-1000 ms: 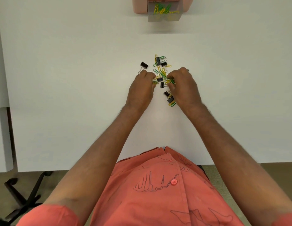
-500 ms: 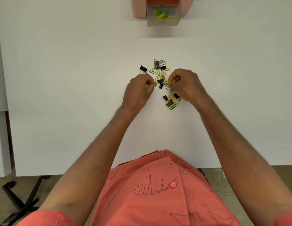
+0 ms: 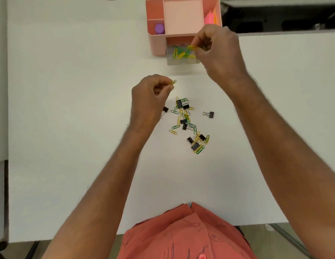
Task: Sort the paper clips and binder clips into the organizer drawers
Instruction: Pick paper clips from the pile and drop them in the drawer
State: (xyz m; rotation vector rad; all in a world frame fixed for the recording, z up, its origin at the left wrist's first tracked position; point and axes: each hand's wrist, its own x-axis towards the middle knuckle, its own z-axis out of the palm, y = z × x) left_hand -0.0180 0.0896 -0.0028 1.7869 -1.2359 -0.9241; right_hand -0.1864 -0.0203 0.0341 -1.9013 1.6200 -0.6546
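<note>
Clips lie in a loose pile mid-tabletop, yellow and green paper clips tangled with black binder clips, one binder clip sitting alone at the pile's 2 o'clock and another peeking out beside the left wrist at 10 o'clock. The left hand hovers just off the pile's 11 o'clock, fingers pinched together on a yellow clip that pokes up toward 1 o'clock. Up at 12 o'clock from the pile, the right hand is over the clear drawer, thumb and fingers clamped on another yellow clip. That drawer stands pulled out from the pink organizer at the tabletop's far edge and holds a heap of yellow and green paper clips. On top of the organizer, a purple cap sits in the left compartment and pink notes stand in the right one.
</note>
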